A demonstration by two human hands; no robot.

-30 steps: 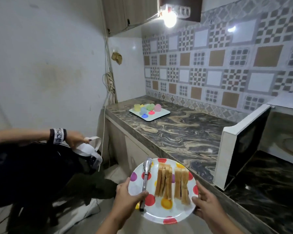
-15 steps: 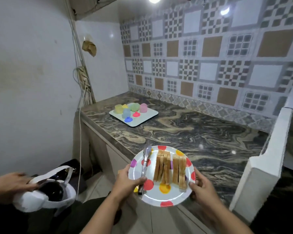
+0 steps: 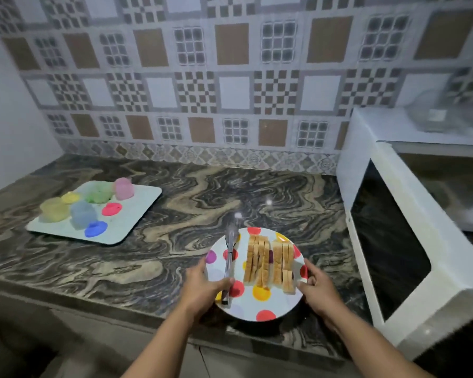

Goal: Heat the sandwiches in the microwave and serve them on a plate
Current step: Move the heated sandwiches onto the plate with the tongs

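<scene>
Both hands grip a polka-dot plate by its rim over the front of the marbled table: the left hand on the left edge, thumb pinning metal tongs to the plate, the right hand on the right edge. Two rows of sandwiches stand on edge on the plate. The white microwave sits to the right, door open, and a tray of coloured cups lies well apart at the left

Both forearms extended fwd from bottom of frame, bare, converging slightly. Left hand curled at plate's left rim, thumb laid over the top and pinning the tongs handle; fingers hidden underneath. Right hand clasped on right rim, thumb on top edge, fingers wrapped below. Wrists held roughly level, palms turned inward.
</scene>
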